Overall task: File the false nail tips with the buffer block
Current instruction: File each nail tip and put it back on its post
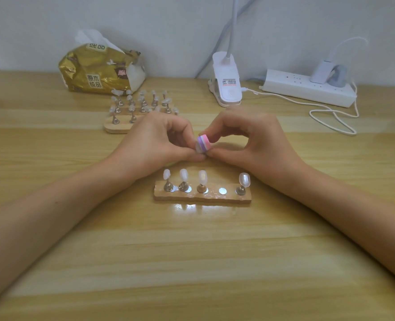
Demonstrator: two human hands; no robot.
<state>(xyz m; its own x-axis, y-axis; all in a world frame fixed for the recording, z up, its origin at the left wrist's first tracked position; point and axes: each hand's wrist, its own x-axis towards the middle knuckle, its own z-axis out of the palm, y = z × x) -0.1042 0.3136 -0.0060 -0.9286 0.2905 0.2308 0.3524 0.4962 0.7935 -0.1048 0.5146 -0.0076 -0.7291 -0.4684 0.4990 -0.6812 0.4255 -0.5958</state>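
Just behind the wooden stand [202,196], fingers [222,132] of the right hand [250,140] pinch the buffer block [204,142] against a false nail tip [198,148] pinched by the left hand [154,140].

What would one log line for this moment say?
step: filing | left hand: pinches nail tip | right hand: pinches buffer block against it | wooden strip: four tips, one magnet bare

On the wooden table [192,262] I see a small nail stand [229,198] at centre, a bigger stand [116,129] and tissue pack [94,72] at eleven o'clock, a clip lamp [227,89] at one, a power strip [305,89] at two.
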